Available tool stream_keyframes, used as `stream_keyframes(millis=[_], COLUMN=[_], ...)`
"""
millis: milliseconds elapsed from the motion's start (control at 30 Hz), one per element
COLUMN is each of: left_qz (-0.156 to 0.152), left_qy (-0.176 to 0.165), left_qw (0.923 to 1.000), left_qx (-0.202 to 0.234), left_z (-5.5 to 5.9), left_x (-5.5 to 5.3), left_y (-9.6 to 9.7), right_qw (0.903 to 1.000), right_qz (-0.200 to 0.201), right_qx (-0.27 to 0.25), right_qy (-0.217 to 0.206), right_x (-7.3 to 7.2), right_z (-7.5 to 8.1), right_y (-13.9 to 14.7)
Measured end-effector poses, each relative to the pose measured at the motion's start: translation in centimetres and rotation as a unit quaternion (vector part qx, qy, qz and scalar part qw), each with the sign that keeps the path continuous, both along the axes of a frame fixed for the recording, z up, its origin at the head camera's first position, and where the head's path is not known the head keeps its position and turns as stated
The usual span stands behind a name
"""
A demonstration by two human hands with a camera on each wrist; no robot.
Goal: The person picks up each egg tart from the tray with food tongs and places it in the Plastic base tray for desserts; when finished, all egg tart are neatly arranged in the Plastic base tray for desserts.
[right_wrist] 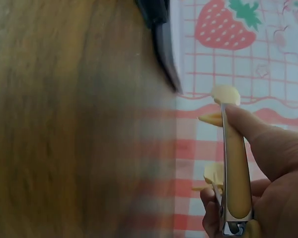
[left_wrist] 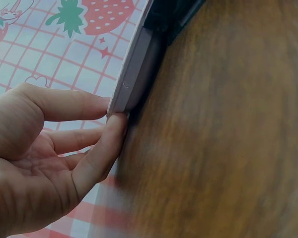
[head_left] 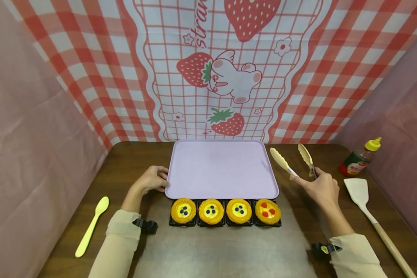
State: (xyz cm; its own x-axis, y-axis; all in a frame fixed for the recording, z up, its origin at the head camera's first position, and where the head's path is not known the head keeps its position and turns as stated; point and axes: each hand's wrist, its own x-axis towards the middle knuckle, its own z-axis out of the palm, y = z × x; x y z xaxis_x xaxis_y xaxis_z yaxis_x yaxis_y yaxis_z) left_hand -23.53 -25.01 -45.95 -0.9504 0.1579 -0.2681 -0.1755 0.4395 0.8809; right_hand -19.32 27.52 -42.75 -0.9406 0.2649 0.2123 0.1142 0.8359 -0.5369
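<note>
My left hand (head_left: 153,179) pinches the left front corner of a lilac tray (head_left: 222,170). In the left wrist view the thumb (left_wrist: 74,104) and a finger meet at the rim of the tray (left_wrist: 131,82). A pair of tongs (head_left: 281,160) sits in my right hand (head_left: 321,189), to the right of the tray. Their cream scalloped tips point away from me and stand apart. Seen from the right wrist, my thumb lies along one metal arm of the tongs (right_wrist: 236,168), with fingers around the other side.
Along the tray's front edge runs a row of tarts (head_left: 211,211) in black holders, one topped with red pieces (head_left: 267,211). A yellow spoon (head_left: 92,227) lies at left. On the right are a white spatula (head_left: 375,220) and a yellow-capped bottle (head_left: 359,158). Checked cloth (head_left: 208,116) hangs behind.
</note>
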Motion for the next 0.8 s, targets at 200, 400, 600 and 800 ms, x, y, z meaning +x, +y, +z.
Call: stream_keyframes(millis=[200, 400, 600, 800], left_qz=[0.001, 0.001, 0.001, 0.005], left_qy=[0.003, 0.001, 0.008, 0.009], left_qw=[1.0000, 1.0000, 1.0000, 0.9999], left_qx=[-0.001, 0.000, -0.001, -0.002], left_z=[-0.2, -0.1, 0.0, 0.1], left_x=[0.2, 0.2, 0.2, 0.4], left_y=[-0.1, 0.0, -0.3, -0.6], right_qw=[0.9998, 0.9979, 0.9967, 0.9888], right_qz=[-0.016, -0.036, -0.009, 0.002], right_qx=[0.001, -0.011, -0.033, -0.094], right_qy=[-0.012, -0.054, -0.074, -0.116], right_x=[-1.3, -1.3, -1.2, -1.2], right_z=[-1.1, -1.9, -2.7, -3.1], right_y=[-0.1, 0.0, 0.3, 0.3])
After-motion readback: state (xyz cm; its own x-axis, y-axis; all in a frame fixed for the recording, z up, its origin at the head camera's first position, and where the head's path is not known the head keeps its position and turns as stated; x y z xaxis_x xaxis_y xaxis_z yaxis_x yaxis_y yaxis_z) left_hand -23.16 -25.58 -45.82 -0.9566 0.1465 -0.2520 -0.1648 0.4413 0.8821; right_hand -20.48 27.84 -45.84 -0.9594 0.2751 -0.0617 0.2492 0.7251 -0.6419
